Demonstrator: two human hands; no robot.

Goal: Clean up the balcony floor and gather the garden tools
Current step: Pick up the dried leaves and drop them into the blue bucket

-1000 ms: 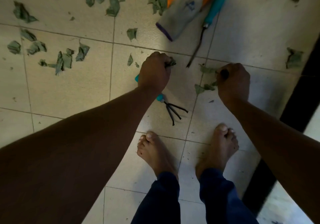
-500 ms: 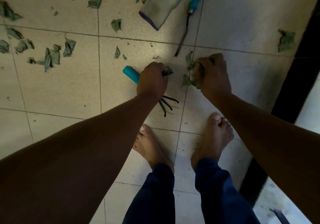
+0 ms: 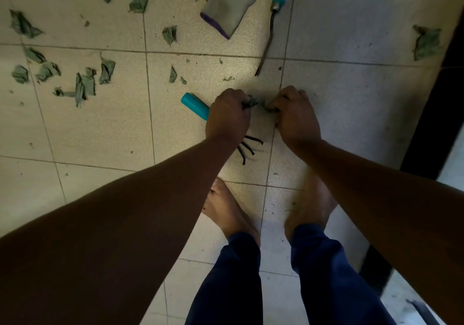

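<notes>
Your left hand (image 3: 227,117) is clenched around a small clump of dark leaf scraps (image 3: 249,103) just above the middle of the frame, the bits poking out past your curled fingers. Your right hand (image 3: 295,113) sits just beside it, fingers curled down onto the floor (image 3: 351,103) and pinching more leaf bits at their tips; what exactly it holds is mostly hidden under the knuckles.

Under your left hand lies a hand rake (image 3: 195,106): its teal handle sticks out to the upper left of the wrist and its dark bent tines show below the hand, flat on the tile. Whether your hand touches it cannot be told.

At the top centre of the frame a grey work glove (image 3: 229,5) with a purple cuff lies on the floor, and right beside it, on its right, a second tool with a teal handle and a long thin dark blade (image 3: 275,10) points down toward your hands.

Torn green leaves (image 3: 85,86) are scattered over the tiles across the upper left, with one larger piece (image 3: 426,43) alone at the upper right. A dark strip (image 3: 431,113) runs along the right edge. Your bare feet (image 3: 231,211) stand at the lower centre, in dark blue trousers (image 3: 226,287).
</notes>
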